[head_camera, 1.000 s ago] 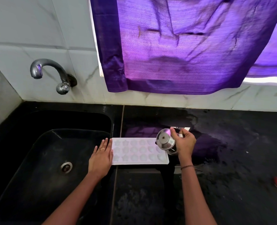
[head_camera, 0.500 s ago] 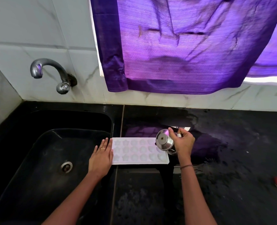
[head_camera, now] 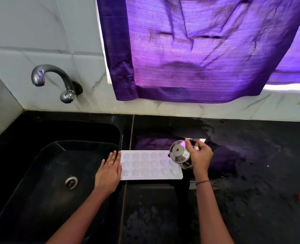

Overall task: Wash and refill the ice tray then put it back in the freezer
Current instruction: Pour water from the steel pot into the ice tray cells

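Gripping cup (head_camera: 179, 154): right hand (head_camera: 201, 155) (left hand (head_camera: 108, 171) flat)

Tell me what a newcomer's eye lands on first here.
The glowing purple curtain fills the top. Below, a white ice tray lies on the black counter beside the sink, left hand flat at its left end, right hand holding a tilted steel cup at its right end.

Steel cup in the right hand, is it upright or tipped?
Tipped. The small shiny steel cup in the right hand shows its round base to the camera, over the right end of the white ice tray.
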Demonstrator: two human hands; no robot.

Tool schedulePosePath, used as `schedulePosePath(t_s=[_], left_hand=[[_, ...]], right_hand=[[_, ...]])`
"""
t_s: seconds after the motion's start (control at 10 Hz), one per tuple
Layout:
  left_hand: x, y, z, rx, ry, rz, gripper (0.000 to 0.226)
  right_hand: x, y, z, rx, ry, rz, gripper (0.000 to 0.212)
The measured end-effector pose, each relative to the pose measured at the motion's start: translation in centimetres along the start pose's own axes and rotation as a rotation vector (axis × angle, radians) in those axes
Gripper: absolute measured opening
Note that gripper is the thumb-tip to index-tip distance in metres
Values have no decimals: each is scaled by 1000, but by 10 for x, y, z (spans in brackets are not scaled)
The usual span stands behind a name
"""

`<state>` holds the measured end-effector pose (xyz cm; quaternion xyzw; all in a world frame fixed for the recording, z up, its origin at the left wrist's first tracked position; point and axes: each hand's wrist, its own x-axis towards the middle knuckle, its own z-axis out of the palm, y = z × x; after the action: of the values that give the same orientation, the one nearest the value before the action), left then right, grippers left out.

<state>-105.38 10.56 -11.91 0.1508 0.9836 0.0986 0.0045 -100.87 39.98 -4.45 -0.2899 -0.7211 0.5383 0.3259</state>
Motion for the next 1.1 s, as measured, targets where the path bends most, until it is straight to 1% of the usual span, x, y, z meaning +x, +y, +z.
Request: schedulePosePath(t_s=[0.1, 0.3, 0.5, 0.8, 1.0, 1.1], left_hand=[[0, 0, 0, -5, -3, 0, 79], [0, -1, 1, 5, -17, -1, 80], [0, -1, 1, 12, -17, -4, 80], [0, 0, -1, 9, -22, -5, 80], [0, 1, -1, 20, -13, -9, 80], [-1, 1, -2, 24, -12, -8, 80]], right_hand=[[2, 1, 3, 25, 8, 11, 49], [-2, -5, 8, 73, -13, 37, 48], [-8, -13, 10, 47, -26, 22, 53], [-13, -20, 15, 15, -69, -66, 55], [-19, -26, 18, -25, -97, -122, 60], [-22, -28, 20, -40, -110, -123, 60]])
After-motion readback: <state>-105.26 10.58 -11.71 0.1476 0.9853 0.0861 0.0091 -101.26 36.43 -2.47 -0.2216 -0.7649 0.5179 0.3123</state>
